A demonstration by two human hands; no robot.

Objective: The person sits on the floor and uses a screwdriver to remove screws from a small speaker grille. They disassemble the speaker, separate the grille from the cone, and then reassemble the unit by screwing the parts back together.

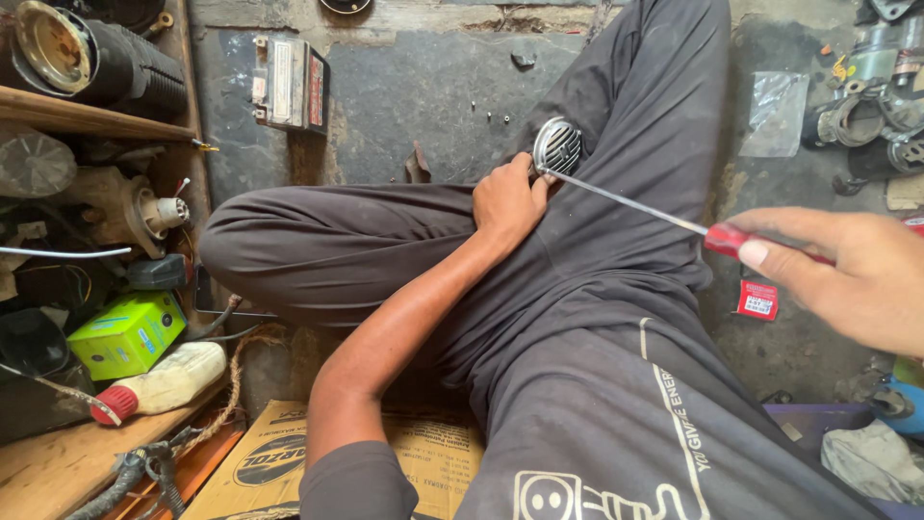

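My left hand [508, 200] grips a round chrome horn with a slotted grille [557, 145] and rests it against my dark trouser leg [616, 87]. My right hand [847, 274] holds a long screwdriver by its red handle [729, 238]. The thin metal shaft [626, 200] runs up and left, and its tip touches the lower edge of the horn. I sit cross-legged on a dark floor, with my knees filling the middle of the view.
A wooden shelf [58, 462] at the left holds a green box [125, 334], a white bottle with a red cap [159, 383], motor parts and wires. A small battery [289, 85] stands on the floor behind. Cardboard [279, 453] lies below my arm. Metal parts [881, 106] sit at the upper right.
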